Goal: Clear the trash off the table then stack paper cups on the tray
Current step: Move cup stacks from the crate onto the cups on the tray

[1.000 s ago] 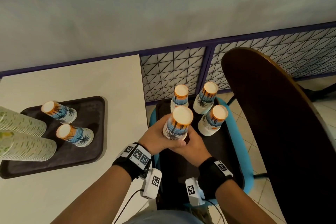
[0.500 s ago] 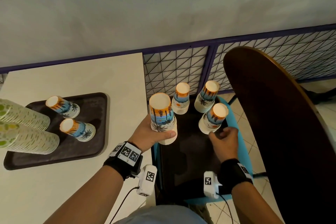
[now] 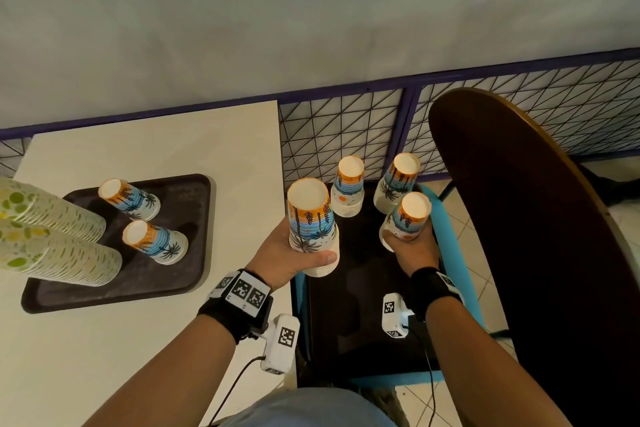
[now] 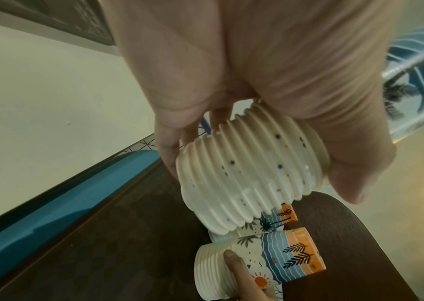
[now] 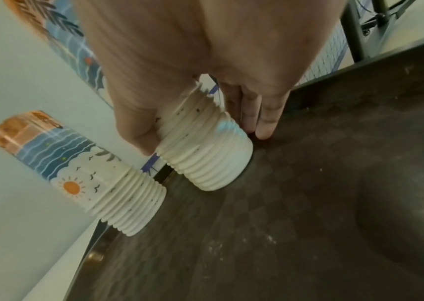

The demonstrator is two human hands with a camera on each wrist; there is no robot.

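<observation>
My left hand (image 3: pixel 294 255) grips an upside-down stack of beach-print paper cups (image 3: pixel 310 222), raised above the gap between the table and the chair; the left wrist view shows its ribbed rims (image 4: pixel 246 167) between thumb and fingers. My right hand (image 3: pixel 414 251) curls round the nearest cup stack (image 3: pixel 408 218) on the dark tray (image 3: pixel 349 329) on the blue chair; the right wrist view shows that stack (image 5: pixel 205 150) still touching the tray. Two more stacks (image 3: pixel 348 185) (image 3: pixel 396 182) stand behind. On the table's dark tray (image 3: pixel 180 274) stand two beach-print stacks (image 3: pixel 130 199) (image 3: pixel 154 241).
Two tall green-spotted cup stacks (image 3: pixel 52 236) lean over the left of the table tray. A dark brown round table (image 3: pixel 540 253) crowds the chair on the right. A purple-framed wire fence (image 3: pixel 339 135) runs along the wall behind. The cream table (image 3: pixel 104 357) has bare room near me.
Both hands lifted one stack off the chair tray. The right hand let go and moved right to grip another stack; the left hand carried the first stack up and toward the table.
</observation>
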